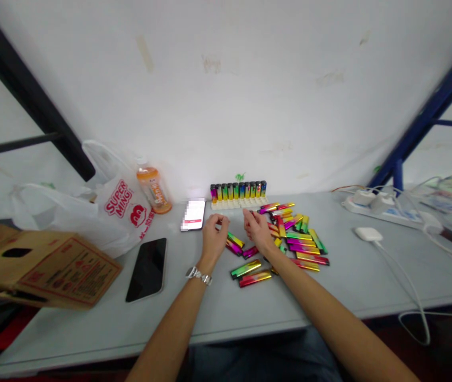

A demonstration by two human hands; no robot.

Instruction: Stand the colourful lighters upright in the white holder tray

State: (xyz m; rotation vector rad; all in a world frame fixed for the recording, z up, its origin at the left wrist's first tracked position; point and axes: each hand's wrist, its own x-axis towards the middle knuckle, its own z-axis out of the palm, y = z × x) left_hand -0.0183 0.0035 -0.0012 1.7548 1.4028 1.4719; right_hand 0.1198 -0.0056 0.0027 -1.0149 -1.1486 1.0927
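Both of my hands rest over a pile of shiny multicoloured lighters (297, 236) on a pale grey table (250, 302). My left hand (214, 236), with a metal watch at the wrist, has its fingers curled; what it holds, if anything, is hidden. My right hand (258, 231) has its fingers bent, the tips near a lighter (234, 240) lying between the hands. Just beyond the hands, a white rack (238, 203) holds a row of upright lighters (238, 190) against the wall.
A lit phone (193, 214) lies left of the rack, a dark phone (147, 268) nearer me. A bottle (153, 190), a white plastic bag (110, 212) and a cardboard box (38, 265) stand at left. A power strip (385, 209) and charger cable (369, 234) lie at right.
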